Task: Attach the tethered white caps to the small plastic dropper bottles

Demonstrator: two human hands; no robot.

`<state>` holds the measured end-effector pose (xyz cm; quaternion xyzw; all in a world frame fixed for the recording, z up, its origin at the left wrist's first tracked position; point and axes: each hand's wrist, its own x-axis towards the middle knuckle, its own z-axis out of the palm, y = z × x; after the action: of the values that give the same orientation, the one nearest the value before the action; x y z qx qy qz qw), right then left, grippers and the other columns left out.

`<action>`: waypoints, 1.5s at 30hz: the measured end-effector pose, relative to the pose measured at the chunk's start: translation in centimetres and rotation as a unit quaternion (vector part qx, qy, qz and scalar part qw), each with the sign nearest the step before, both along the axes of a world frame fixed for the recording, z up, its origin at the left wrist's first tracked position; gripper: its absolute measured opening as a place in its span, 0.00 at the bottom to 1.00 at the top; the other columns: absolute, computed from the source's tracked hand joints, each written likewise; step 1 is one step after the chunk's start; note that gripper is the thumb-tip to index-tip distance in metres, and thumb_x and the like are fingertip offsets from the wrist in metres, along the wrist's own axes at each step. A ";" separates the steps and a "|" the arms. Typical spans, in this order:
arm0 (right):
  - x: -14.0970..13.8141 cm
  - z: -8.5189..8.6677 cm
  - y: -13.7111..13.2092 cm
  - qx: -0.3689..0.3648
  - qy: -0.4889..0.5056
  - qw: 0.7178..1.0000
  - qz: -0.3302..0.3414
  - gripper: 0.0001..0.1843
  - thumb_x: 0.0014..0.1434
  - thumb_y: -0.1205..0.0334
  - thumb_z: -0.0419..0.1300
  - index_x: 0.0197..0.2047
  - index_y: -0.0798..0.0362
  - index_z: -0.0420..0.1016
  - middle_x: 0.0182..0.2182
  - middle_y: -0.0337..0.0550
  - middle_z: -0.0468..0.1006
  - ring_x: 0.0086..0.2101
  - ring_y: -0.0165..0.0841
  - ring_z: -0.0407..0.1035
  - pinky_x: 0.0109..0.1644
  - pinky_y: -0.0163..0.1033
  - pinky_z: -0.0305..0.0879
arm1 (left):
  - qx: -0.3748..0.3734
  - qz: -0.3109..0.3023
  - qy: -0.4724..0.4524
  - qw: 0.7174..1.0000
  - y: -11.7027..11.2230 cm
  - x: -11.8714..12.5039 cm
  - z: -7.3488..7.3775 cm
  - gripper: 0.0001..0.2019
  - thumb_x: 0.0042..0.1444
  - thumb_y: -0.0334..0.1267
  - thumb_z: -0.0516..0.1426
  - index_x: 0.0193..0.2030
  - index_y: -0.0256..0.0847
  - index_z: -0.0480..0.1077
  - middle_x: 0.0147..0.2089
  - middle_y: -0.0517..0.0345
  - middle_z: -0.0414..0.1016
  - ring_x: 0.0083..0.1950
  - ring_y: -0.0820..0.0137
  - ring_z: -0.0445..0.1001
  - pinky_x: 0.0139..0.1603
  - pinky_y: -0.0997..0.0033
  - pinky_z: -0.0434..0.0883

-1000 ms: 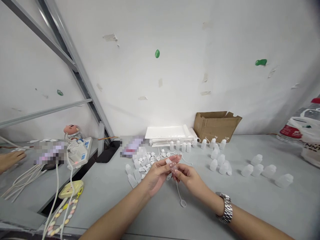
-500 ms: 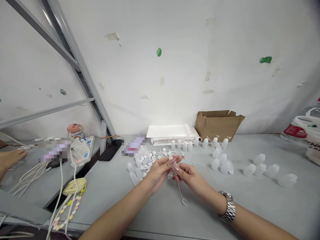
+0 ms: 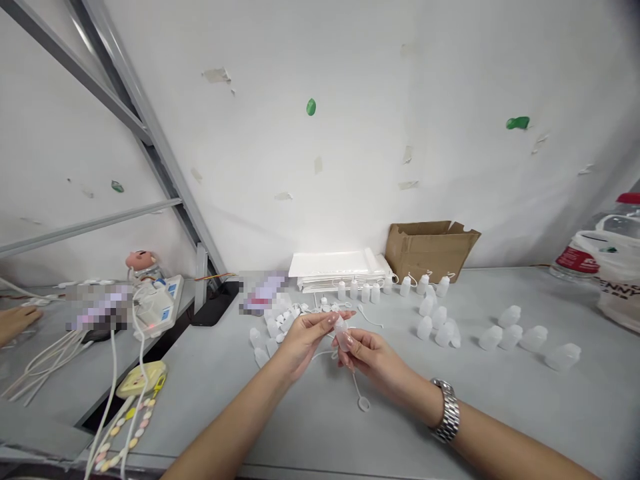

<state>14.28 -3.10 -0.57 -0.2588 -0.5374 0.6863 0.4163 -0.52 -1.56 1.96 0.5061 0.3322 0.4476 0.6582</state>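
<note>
A small translucent dropper bottle (image 3: 341,333) stands nearly upright between my hands, its pointed nozzle up. My right hand (image 3: 374,357) grips the bottle's body, fingers curled round it. At the nozzle, the thumb and fingers of my left hand (image 3: 305,339) are pinched together. Below my right hand a white strap with a ring (image 3: 364,404) lies on the table. Loose white caps (image 3: 287,317) are heaped beyond my left hand, beside several uncapped bottles (image 3: 257,339). Several capped bottles (image 3: 366,292) with straps stand in a row at the back.
More translucent bottles (image 3: 511,337) are spread across the right side of the grey table (image 3: 425,433). A cardboard box (image 3: 433,253) and a stack of white packets (image 3: 340,270) stand by the wall. At left are cables, a power strip (image 3: 167,303) and another person's hand (image 3: 20,323).
The bottle has turned more upright, its nozzle now showing between my fingers. My hands stay close together. The whole view has shifted slightly.
</note>
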 end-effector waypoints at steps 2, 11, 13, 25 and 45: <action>0.0 -0.1 0.0 0.014 -0.016 1.000 -0.012 0.21 0.52 0.44 0.55 0.24 0.54 0.65 0.18 0.35 0.63 0.23 0.28 0.57 0.32 0.35 0.52 | 0.022 0.010 0.030 0.999 0.0 0.1 -0.2 0.12 0.50 0.42 0.57 0.32 0.36 0.77 0.47 0.46 0.74 0.55 0.57 0.64 0.56 0.60 0.56; 1.3 0.3 1.1 0.016 -0.055 0.987 -0.150 0.20 0.51 0.45 0.57 0.28 0.56 0.71 0.21 0.37 0.67 0.25 0.28 0.60 0.34 0.36 0.57 | 0.101 0.216 0.166 0.957 2.1 -2.5 0.5 0.21 0.50 0.48 0.54 0.49 0.42 0.68 0.52 0.51 0.70 0.51 0.62 0.68 0.50 0.65 0.62; 1.4 0.2 1.3 -0.006 -0.058 0.983 -0.171 0.20 0.49 0.44 0.58 0.27 0.56 0.71 0.21 0.38 0.68 0.25 0.28 0.61 0.34 0.36 0.58 | 0.129 0.268 0.342 0.891 2.7 -3.3 0.3 0.19 0.50 0.47 0.54 0.47 0.41 0.69 0.47 0.50 0.72 0.44 0.64 0.71 0.45 0.66 0.64; 0.9 0.3 0.4 0.009 -0.131 0.980 -0.149 0.20 0.52 0.45 0.55 0.27 0.56 0.69 0.19 0.37 0.69 0.23 0.28 0.61 0.32 0.36 0.57 | 0.189 0.112 0.673 0.706 2.3 -3.8 -1.5 0.13 0.47 0.26 0.50 0.36 0.42 0.71 0.41 0.51 0.72 0.46 0.61 0.68 0.39 0.67 0.62; 1.5 0.0 0.5 -0.086 0.107 0.991 0.006 0.17 0.57 0.50 0.54 0.31 0.57 0.71 0.19 0.37 0.67 0.21 0.26 0.58 0.31 0.35 0.55 | 0.243 0.072 0.622 0.741 2.6 -3.3 -2.1 0.07 0.50 0.34 0.50 0.34 0.42 0.69 0.38 0.53 0.68 0.44 0.62 0.67 0.40 0.66 0.63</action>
<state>15.76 -2.58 -0.54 -0.2159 -0.4301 0.7561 0.4435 -3.80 1.03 -0.11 0.7892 0.5832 0.1452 0.1264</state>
